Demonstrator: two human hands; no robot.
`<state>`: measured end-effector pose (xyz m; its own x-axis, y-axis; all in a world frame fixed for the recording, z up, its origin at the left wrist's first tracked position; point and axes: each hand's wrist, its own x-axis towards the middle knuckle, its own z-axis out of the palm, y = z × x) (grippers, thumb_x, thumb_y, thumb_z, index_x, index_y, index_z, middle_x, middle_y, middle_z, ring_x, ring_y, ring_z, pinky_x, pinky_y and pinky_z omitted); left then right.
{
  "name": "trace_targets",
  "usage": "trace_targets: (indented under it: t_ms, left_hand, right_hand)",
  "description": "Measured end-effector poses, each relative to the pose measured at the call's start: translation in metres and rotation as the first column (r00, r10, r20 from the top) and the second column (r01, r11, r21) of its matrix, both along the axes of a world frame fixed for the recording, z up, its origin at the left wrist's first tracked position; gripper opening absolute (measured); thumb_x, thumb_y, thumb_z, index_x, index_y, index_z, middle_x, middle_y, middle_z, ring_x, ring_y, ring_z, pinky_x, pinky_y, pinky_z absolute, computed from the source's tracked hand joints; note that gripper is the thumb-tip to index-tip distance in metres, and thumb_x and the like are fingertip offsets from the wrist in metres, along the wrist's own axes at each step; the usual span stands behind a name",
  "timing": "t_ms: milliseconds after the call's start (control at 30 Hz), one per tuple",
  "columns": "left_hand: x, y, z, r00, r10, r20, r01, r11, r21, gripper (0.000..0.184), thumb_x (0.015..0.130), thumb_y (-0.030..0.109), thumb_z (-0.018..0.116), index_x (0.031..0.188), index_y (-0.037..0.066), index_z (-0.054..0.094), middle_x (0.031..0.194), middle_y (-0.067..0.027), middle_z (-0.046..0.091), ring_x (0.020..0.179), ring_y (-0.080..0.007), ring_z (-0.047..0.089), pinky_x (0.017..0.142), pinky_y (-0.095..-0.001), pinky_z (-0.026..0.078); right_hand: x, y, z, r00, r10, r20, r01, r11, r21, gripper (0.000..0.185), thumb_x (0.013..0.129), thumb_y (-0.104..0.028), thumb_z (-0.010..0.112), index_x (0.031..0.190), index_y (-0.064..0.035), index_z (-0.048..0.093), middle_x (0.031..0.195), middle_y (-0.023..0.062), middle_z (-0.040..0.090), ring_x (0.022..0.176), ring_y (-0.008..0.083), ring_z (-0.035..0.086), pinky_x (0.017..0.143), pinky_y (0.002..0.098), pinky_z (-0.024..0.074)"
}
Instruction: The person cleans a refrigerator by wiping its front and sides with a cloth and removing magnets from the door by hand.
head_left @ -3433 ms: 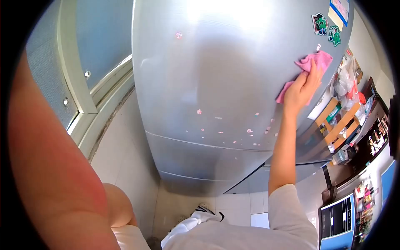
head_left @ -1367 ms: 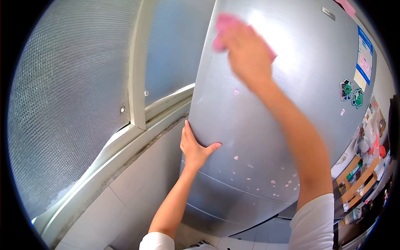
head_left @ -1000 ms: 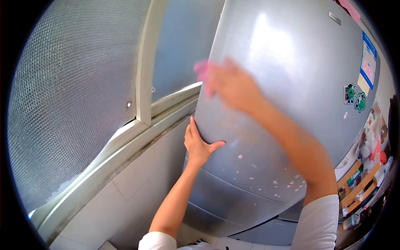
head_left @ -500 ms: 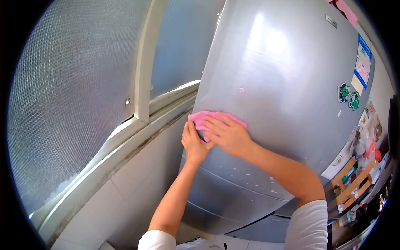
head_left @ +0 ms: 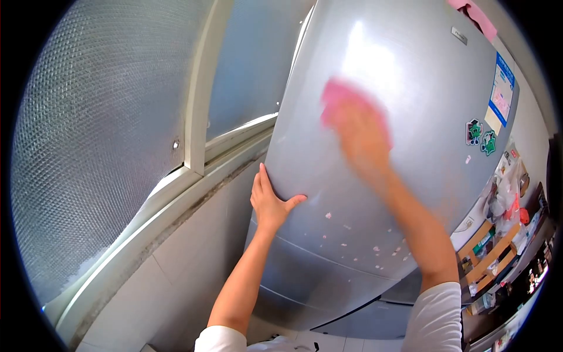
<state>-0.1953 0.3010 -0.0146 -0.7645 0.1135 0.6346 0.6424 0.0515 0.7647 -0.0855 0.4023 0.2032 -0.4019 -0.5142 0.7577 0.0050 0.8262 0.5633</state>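
A silver refrigerator [head_left: 328, 176] fills the middle of the view, with small pale pink flecks [head_left: 352, 243] scattered over its lower door. On the upper door my right hand [head_left: 358, 132] presses a pink cloth [head_left: 343, 94] flat; both are smeared by motion. My left hand [head_left: 271, 202] rests at the door's left edge, its thumb stretched out over the front and its fingers along the side. Nothing is held in the left hand. Two green magnets [head_left: 481, 138] and a blue-edged label [head_left: 501, 91] are on the door's right part.
To the left is a window with textured glass [head_left: 111, 117] in a pale frame [head_left: 196, 88], above a tiled wall [head_left: 146, 287]. A wooden rack [head_left: 492, 258] and plastic bags [head_left: 510, 199] stand at the right. Pink fabric [head_left: 478, 17] hangs at the refrigerator's top.
My right hand has moved up and right across the door with the pink cloth. My left hand stays at the edge, now apart from the cloth with its thumb spread.
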Motion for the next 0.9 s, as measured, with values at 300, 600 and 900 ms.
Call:
trace_targets:
  t_ms: [300, 600, 900]
  left_hand:
    - [0.0, -0.004, 0.001, 1.0, 0.015, -0.013, -0.015, 1.0, -0.026, 0.129, 0.053, 0.057, 0.084, 0.148, 0.003, 0.015, 0.143, -0.0237, 0.031, 0.131, -0.0396, 0.032, 0.107, -0.0488, 0.027]
    - [0.0, -0.002, -0.001, 0.999, 0.033, -0.028, -0.034, 0.999, -0.036, 0.127, 0.054, 0.051, 0.086, 0.148, 0.004, 0.014, 0.143, -0.0226, 0.031, 0.129, -0.0392, 0.033, 0.106, -0.0491, 0.027]
    - [-0.005, -0.012, 0.007, 1.0, -0.013, -0.009, 0.013, 0.999, -0.035, 0.125, 0.049, 0.048, 0.089, 0.143, 0.002, 0.023, 0.138, -0.0208, 0.038, 0.125, -0.039, 0.036, 0.105, -0.0492, 0.03]
  right_hand:
    - [0.04, 0.012, 0.083, 0.992, 0.007, 0.13, -0.027, 0.988, 0.152, 0.014, 0.082, -0.006, 0.051, 0.086, -0.0153, 0.06, 0.114, 0.0025, 0.062, 0.113, 0.0239, 0.055, 0.1, 0.0389, 0.0375]
    - [-0.008, 0.028, 0.158, 0.869, 0.059, -0.492, 0.048, 0.978, 0.202, 0.024, 0.071, 0.002, 0.051, 0.088, -0.0115, 0.062, 0.106, 0.0081, 0.063, 0.104, 0.029, 0.057, 0.092, 0.0409, 0.0425]
    - [-0.049, -0.013, 0.078, 0.94, 0.241, 0.242, -0.311, 0.896, 0.316, 0.019, 0.07, -0.001, 0.059, 0.084, -0.0126, 0.062, 0.112, 0.0063, 0.064, 0.111, 0.0251, 0.057, 0.094, 0.0363, 0.045]
